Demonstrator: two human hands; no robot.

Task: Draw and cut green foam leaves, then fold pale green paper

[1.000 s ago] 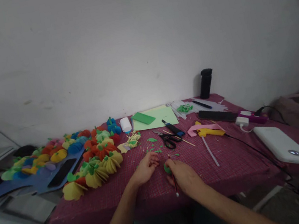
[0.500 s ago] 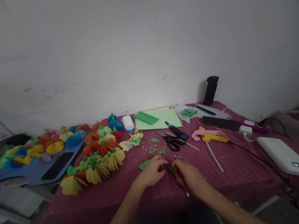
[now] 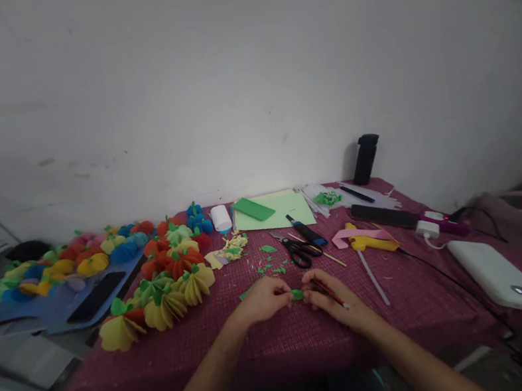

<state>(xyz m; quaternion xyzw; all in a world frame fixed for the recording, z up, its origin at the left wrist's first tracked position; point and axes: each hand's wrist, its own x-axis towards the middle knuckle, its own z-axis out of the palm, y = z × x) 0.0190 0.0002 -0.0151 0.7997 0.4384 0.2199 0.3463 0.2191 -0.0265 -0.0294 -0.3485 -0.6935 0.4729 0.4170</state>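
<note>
Between my two hands is a small piece of green paper [image 3: 297, 294]. My left hand [image 3: 266, 298] pinches its left end. My right hand [image 3: 330, 294] grips the right end, with a red pencil [image 3: 333, 294] lying across the same hand, its pale end toward my wrist. Part of another green paper piece [image 3: 245, 294] shows from behind my left hand. Just beyond my hands lie green paper scraps [image 3: 270, 268], a cut green leaf shape [image 3: 267, 249] and black-handled scissors [image 3: 297, 249].
Folded paper pumpkins [image 3: 164, 307] crowd the left side. A utility knife [image 3: 306, 230], a wooden stick [image 3: 332, 257] and a yellow glue gun [image 3: 373, 242] with a cord lie right of centre. A white power bank [image 3: 500, 274] and a black bottle [image 3: 366, 159] stand farther right.
The green piece has turned and now stretches level between both hands. My right hand has rolled, so the pencil slants to the lower right. The view has shifted slightly.
</note>
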